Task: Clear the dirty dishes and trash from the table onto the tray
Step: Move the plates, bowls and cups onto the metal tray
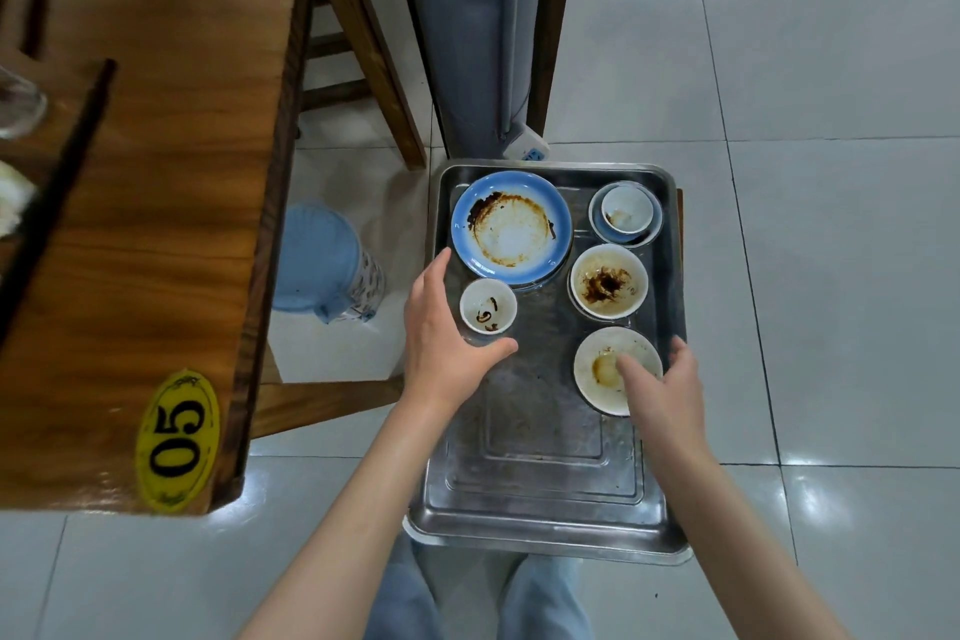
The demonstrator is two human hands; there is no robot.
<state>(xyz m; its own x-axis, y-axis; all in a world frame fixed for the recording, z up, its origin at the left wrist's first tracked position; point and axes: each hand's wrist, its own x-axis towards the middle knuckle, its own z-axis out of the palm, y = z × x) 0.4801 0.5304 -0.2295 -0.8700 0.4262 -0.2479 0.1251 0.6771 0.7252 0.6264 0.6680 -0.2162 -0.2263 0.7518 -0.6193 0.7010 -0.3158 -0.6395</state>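
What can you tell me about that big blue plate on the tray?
The blue plate is round and glossy, probably ceramic, with a blue rim fading to a white middle. Brown sauce streaks and dark crusted bits ring the white part, so it is dirty. It lies flat, face up, in the far left corner of the metal tray, seemingly atop another dish whose edge peeks out below. A small white cup sits just in front. The left hand's fingertips reach near its rim; contact is unclear.
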